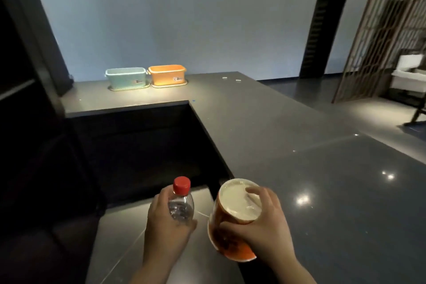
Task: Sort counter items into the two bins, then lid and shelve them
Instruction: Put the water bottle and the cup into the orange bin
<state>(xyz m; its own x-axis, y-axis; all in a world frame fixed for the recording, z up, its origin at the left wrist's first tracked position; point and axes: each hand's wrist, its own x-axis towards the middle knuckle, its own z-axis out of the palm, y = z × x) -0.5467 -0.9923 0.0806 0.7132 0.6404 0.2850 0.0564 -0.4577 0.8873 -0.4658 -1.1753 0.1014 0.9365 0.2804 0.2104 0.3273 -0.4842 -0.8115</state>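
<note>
Hands full and held low and close, left [164, 217] wrapped round clear red-capped plastic bottle [181, 203], right [258, 223] clutching tilted orange foil-lidded paper cup [232, 221], likely for carrying to mint-green [126, 77] and orange plastic bins [167, 75] far ahead on dark grey counter [265, 127].

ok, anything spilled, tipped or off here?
Nothing spilled. The noodle cup is tilted in the right hand, lid sealed. Left hand holds the capped bottle upright. Both bins stand square.

Clear glossy plastic is seen in the bottle [181, 208]. The counter [299, 168] is finished polished and reflective; matt plastic forms both bins [126, 77].
</note>
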